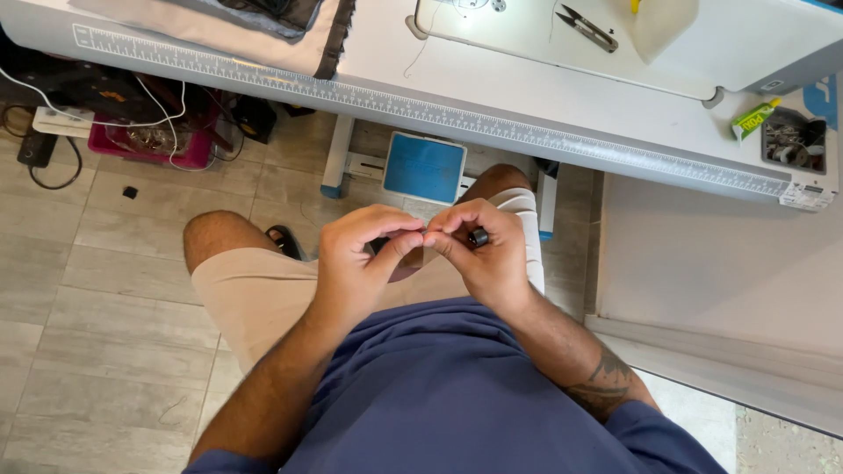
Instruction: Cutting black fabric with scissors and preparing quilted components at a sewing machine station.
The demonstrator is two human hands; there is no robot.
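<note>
Pinching something too small to make out between thumb and forefinger, your left hand [362,254] meets your right hand [479,250] fingertip to fingertip above your lap, probably to steady fine work. A small black spool [478,237] sits tucked against your right hand's curled fingers, just right of the pinch, while the scissors [587,28] lie well beyond both hands on the table [492,79].
</note>
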